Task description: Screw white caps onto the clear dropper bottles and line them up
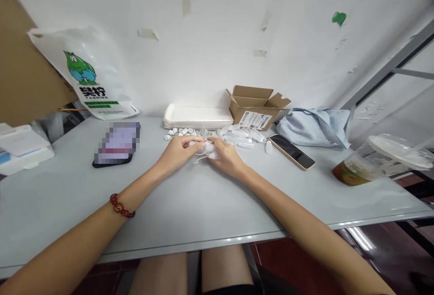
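Observation:
My left hand (176, 154) and my right hand (225, 155) meet above the middle of the table. Their fingers are closed around small white and translucent plastic pieces (209, 147) with thin white cords (200, 159) hanging below; the exact kind cannot be made out. Just beyond my left fingers lie several small white caps (179, 132). A tangle of cords (204, 133) is heaped behind the fingertips. Several translucent plastic tubes (244, 137) are spread beyond and to the right of my right hand. One more tube (268, 147) lies apart, beside a phone.
A stack of white trays (200, 115) and an open cardboard box (254, 109) stand against the wall. To the right are a phone (293, 152), a blue cloth bag (313, 125) and a drink cup (356, 164). On the left are another phone (117, 143) and a white bag (98, 73).

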Motion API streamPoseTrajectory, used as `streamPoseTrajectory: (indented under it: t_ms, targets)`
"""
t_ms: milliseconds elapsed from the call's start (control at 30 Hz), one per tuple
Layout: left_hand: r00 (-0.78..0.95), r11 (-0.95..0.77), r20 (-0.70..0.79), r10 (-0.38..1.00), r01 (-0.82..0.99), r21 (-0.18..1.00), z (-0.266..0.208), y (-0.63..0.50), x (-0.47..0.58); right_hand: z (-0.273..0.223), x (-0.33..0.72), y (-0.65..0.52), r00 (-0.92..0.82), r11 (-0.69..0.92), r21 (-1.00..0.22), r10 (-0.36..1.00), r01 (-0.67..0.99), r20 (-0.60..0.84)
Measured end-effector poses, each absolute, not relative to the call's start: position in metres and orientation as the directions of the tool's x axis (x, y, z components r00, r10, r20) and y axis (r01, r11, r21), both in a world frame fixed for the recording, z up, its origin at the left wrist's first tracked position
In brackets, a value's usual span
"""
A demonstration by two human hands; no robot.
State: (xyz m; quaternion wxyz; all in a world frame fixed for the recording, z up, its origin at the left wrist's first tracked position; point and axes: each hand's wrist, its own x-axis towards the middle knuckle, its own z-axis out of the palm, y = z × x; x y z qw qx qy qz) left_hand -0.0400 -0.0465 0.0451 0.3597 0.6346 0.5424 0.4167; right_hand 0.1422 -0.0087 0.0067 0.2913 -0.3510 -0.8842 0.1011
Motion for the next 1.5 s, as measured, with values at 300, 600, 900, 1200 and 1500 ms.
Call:
streamPoseTrajectory:
  t_ms: [300, 600, 900, 1200, 1500]
  targets:
    - [0.247, -0.249, 0.127, 0.961, 0.567, 0.785, 0.042, -0.044, -0.044, 0.012, 0.137, -0.020, -0.622, 0.711, -0.345, 0.704, 0.613, 0.343]
    - [0.245, -0.385, 0.298, 0.922, 0.641, 0.664, 0.049, -0.042, -0.052, 0.018, 0.139, -0.016, -0.561, 0.625, -0.299, 0.780, 0.721, 0.278]
    - [0.191, -0.336, 0.279, 0.941, 0.607, 0.720, 0.037, -0.040, -0.049, 0.011, 0.138, -0.016, -0.546, 0.606, -0.224, 0.790, 0.763, 0.278]
    - [0.019, -0.100, 0.103, 0.994, 0.470, 0.877, 0.026, -0.037, -0.043, 0.010, 0.135, -0.020, -0.570, 0.611, -0.130, 0.782, 0.781, 0.251]
    - [0.142, -0.121, 0.062, 0.988, 0.460, 0.880, 0.044, -0.041, -0.051, 0.015, 0.136, -0.023, -0.490, 0.551, -0.218, 0.826, 0.805, 0.278]
